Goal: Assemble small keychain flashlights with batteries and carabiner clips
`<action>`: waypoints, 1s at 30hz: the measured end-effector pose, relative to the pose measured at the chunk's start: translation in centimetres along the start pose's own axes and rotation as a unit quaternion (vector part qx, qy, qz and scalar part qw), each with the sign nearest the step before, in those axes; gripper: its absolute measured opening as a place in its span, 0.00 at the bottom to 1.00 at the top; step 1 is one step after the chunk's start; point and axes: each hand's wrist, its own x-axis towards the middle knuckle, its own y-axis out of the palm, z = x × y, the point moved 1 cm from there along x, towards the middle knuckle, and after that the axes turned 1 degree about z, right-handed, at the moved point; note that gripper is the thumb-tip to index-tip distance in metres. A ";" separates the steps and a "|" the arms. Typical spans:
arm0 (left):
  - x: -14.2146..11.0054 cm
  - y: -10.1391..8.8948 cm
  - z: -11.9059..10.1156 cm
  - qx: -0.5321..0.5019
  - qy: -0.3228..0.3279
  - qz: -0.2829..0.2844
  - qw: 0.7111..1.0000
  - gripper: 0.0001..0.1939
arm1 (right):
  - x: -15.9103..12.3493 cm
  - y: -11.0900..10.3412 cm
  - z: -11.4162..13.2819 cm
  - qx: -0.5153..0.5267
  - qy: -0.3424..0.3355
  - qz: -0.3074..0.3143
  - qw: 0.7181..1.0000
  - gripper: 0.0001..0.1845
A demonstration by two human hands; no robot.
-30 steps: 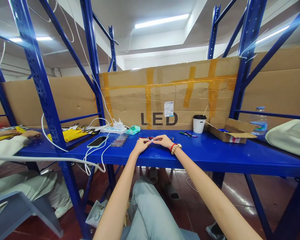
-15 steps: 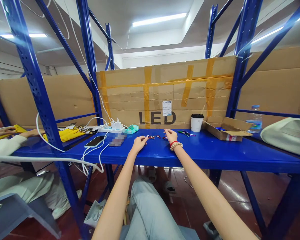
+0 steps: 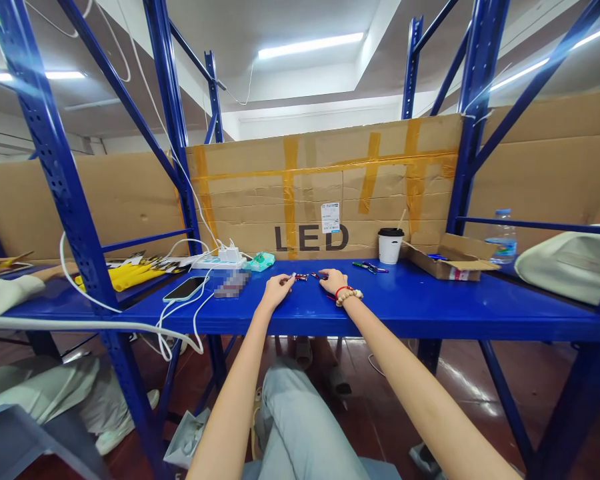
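Note:
Both my hands rest on the blue shelf top in front of me. My left hand is curled, its fingertips pinched together at a small dark and red piece in a scatter of small parts. My right hand, with red and beaded bracelets on the wrist, lies a little to the right, fingers bent down over the right end of those parts. What either hand holds is too small to make out.
A paper cup, loose pens, an open cardboard box, a water bottle and a white bag stand to the right. A phone, cables and a power strip lie to the left. Another person's sleeve is at far left.
My hands, joined together a second ago, have come apart. The right hand went toward the back and has now drawn back a little; the left stays by the small parts.

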 end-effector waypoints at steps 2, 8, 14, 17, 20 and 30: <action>0.0 0.0 -0.1 0.001 -0.001 0.002 1.000 0.21 | 0.0 -0.1 0.1 -0.012 -0.002 0.012 1.000 0.15; 0.0 -0.1 -0.3 0.008 -0.009 0.012 1.000 0.21 | 0.0 -0.1 0.1 -0.019 -0.006 0.018 1.000 0.15; -0.1 -0.2 -0.4 0.008 -0.010 0.015 1.000 0.21 | 0.0 -0.1 0.0 -0.015 -0.017 0.018 1.000 0.16; 0.0 -0.2 -0.3 0.005 -0.012 0.019 1.000 0.21 | 0.0 -0.1 0.0 -0.014 -0.022 0.019 0.999 0.15; 0.0 -0.1 -0.1 0.005 -0.015 0.020 1.000 0.20 | 0.2 0.1 -0.2 -0.016 -0.016 0.018 1.000 0.15; -0.3 -0.2 -0.6 0.008 -0.029 0.024 0.999 0.22 | 1.4 1.3 -2.3 0.007 -0.004 -0.029 1.000 0.14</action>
